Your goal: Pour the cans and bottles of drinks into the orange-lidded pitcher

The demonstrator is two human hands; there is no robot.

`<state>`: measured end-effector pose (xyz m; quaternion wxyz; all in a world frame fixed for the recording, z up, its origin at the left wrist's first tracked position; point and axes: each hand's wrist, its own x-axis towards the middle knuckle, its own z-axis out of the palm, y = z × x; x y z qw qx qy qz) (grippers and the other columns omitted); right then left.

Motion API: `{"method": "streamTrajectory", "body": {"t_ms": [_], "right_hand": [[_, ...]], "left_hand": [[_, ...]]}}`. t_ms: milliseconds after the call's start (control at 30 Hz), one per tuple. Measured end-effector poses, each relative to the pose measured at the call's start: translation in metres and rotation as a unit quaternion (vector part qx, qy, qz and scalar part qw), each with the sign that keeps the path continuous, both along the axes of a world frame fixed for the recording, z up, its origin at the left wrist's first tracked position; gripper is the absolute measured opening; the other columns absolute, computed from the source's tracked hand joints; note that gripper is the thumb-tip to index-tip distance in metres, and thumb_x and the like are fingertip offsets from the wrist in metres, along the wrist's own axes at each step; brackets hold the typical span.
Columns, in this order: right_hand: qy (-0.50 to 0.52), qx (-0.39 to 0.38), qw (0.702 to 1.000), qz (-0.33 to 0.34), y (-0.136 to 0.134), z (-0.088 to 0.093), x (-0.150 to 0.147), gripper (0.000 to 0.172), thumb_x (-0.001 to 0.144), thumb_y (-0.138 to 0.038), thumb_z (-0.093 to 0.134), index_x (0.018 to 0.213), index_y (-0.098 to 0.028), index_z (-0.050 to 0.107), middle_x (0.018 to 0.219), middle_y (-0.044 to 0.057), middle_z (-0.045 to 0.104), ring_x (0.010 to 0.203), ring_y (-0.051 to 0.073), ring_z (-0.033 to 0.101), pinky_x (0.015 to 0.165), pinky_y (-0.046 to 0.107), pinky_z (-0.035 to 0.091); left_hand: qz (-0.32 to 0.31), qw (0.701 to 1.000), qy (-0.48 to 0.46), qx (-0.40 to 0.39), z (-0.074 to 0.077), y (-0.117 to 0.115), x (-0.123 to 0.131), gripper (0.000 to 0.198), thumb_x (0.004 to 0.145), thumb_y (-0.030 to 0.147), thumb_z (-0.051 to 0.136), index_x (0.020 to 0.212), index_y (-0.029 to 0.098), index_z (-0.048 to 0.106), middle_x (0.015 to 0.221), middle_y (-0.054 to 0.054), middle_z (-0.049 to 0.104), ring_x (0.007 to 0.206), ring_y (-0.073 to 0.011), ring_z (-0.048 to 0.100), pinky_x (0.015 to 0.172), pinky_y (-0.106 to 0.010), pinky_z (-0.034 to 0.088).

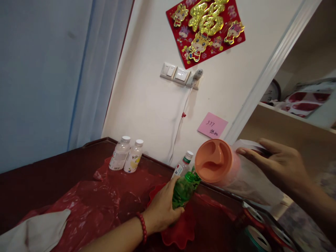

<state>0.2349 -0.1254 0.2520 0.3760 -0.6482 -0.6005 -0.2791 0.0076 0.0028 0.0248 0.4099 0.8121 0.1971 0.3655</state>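
Observation:
My left hand, with a red bead bracelet on the wrist, is wrapped around a green plastic bottle. Whether the bottle has a cap on is hard to make out. In my right hand is the handle of a translucent pitcher with an orange lid. The pitcher is tipped over to the left, its lid facing me, above and to the right of the green bottle. Below my left hand lies a red dish with a wavy rim. A clear bottle with a white cap stands just behind the green one.
Two clear bottles with white caps stand on red plastic sheeting at the left. Several drink cans are at the lower right. A white cloth lies front left. A white cable hangs down the wall behind the table.

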Motion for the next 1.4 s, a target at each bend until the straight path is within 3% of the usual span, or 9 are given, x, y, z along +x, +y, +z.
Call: {"method": "streamTrajectory", "body": {"t_ms": [300,733,1400], "right_hand": [[-0.002,-0.003,1.0,0.011,0.0,0.0008,-0.0036,0.062,0.076,-0.078,0.071,0.061,-0.019,0.058,0.054,-0.003,0.044,0.053,0.015,0.039,0.046,0.024,0.028],[-0.002,-0.007,1.0,0.013,0.0009,0.003,-0.0071,0.063,0.075,-0.079,0.07,0.061,-0.019,0.058,0.052,-0.002,0.044,0.052,0.015,0.038,0.045,0.025,0.028],[-0.007,0.0,1.0,0.004,0.0006,0.001,-0.0037,0.064,0.075,-0.081,0.069,0.059,-0.02,0.056,0.052,-0.003,0.042,0.051,0.015,0.038,0.045,0.025,0.028]], "left_hand": [[-0.006,1.0,-0.002,-0.001,0.0046,-0.0015,-0.0011,0.094,0.067,0.009,0.067,0.152,0.021,0.028,0.155,-0.014,0.046,0.142,-0.0301,0.045,0.12,-0.046,0.035],[-0.003,1.0,-0.01,0.011,-0.0041,0.0017,0.0021,0.094,0.069,0.012,0.067,0.153,0.023,0.027,0.154,-0.012,0.048,0.14,-0.0293,0.046,0.119,-0.045,0.037],[-0.005,1.0,-0.002,-0.005,0.0028,-0.0015,-0.0003,0.093,0.068,0.011,0.067,0.152,0.021,0.028,0.154,-0.013,0.047,0.141,-0.0302,0.046,0.119,-0.046,0.036]]}}
